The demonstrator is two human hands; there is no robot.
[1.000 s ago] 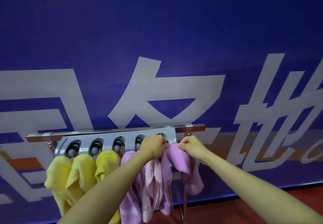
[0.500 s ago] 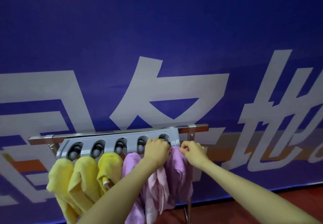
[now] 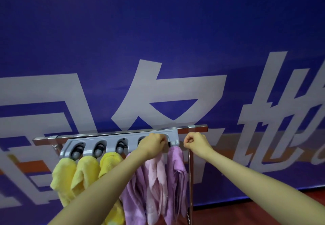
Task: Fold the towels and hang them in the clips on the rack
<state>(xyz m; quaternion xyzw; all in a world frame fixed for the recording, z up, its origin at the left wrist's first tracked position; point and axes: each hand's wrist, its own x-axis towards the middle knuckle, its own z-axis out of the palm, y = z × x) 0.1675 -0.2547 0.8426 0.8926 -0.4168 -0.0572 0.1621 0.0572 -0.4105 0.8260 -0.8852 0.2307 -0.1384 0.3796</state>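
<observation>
A grey clip bar [image 3: 109, 141] is fixed on a metal rail [image 3: 198, 128]. Three yellow towels [image 3: 84, 172] hang from its left clips. To their right hang a purple towel [image 3: 131, 191], a pale pink towel [image 3: 156, 179] and another purple towel [image 3: 176, 168] under the rightmost clip. My left hand [image 3: 153, 144] has its fingers curled on the tops of the pink and rightmost purple towels at the clip, and it hides that clip. My right hand [image 3: 196, 141] is a loose fist just right of the bar, apart from the towels, with nothing visible in it.
The rack's upright metal post [image 3: 190, 180] runs down just right of the purple towel. Behind the rack hangs a large blue banner [image 3: 158, 40] with white characters. A strip of red floor [image 3: 263, 209] shows at the lower right.
My right hand has let go of the rightmost purple towel and moved right, off the bar. The towel now hangs straight down from the clip. My left hand stays at the clip.
</observation>
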